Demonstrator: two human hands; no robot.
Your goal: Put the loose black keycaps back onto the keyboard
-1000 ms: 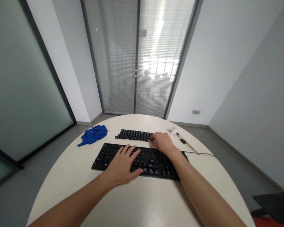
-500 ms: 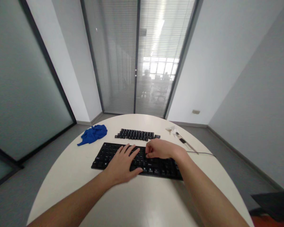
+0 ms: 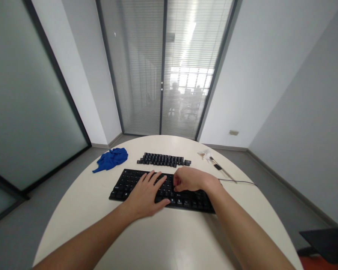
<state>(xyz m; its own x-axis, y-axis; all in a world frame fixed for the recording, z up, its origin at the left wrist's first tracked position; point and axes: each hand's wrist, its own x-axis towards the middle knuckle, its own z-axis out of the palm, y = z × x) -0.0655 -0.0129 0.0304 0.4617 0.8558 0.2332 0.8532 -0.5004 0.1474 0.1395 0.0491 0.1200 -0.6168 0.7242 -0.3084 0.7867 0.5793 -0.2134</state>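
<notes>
On the table [image 3: 163, 240], beneath both hands: one keyboard [image 3: 168, 193]. Seemingly working mid-keyboard; calling next for steadiness and careful fingers. With left hand [image 3: 145, 197] spread wide on top, right hand [image 3: 189, 178] curled narrow above; cannot tell if holding anything. Just beyond, rows of loose keys [image 3: 163, 160], too small to count. Farther out: one cloth [image 3: 112, 159], one stick [image 3: 218, 167], one cable [image 3: 246, 182].

Black keyboard [image 3: 166, 191], black keycaps [image 3: 162, 160], plain blue cloth [image 3: 111, 159], cream tabletop [image 3: 169, 240]
</notes>
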